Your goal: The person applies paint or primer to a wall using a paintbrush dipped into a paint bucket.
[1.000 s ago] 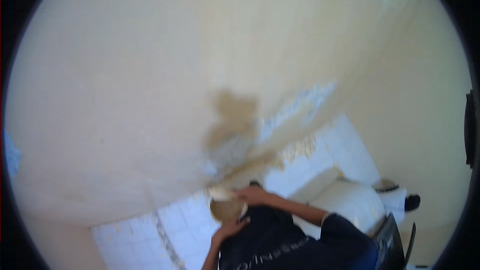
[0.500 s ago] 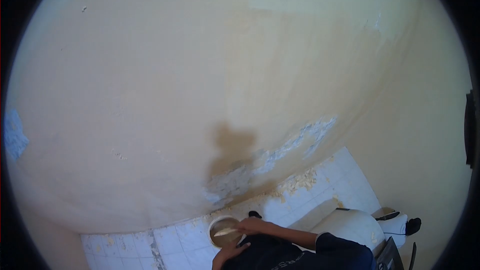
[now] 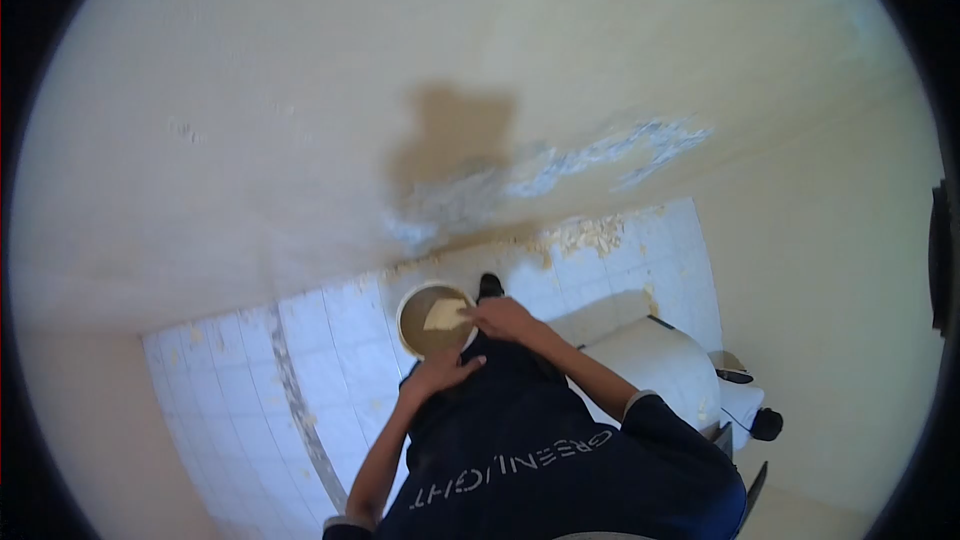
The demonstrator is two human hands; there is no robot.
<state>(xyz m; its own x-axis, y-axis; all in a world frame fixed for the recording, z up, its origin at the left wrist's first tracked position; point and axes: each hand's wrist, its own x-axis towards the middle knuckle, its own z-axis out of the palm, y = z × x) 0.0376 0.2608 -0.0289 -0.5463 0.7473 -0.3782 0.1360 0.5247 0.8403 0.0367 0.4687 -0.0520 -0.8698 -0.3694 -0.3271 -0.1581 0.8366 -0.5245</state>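
My right hand (image 3: 503, 320) grips a putty knife whose pale, flat blade (image 3: 445, 315) is over the mouth of a round bucket (image 3: 403, 332). The handle is mostly hidden in my fingers. My left hand (image 3: 440, 373) is at the bucket's near rim, its thumb stretched out to the right and its other fingers partly hidden there. The bucket is in front of my body and has a light rim; its inside looks brownish, and the contents are hard to make out.
Ahead stands a beige wall (image 3: 300, 190) with a peeling bluish-white patch (image 3: 600, 155). Flakes (image 3: 590, 235) lie along the wall's foot on the white tiled floor (image 3: 240, 390). A large whitish rounded object (image 3: 655, 370) is on the right, with a dark-ended item (image 3: 766, 425) beyond it.
The view has tilted down, so the bucket, both hands and more of my shirt and floor show higher in the picture. The knife's blade now faces me more broadly.
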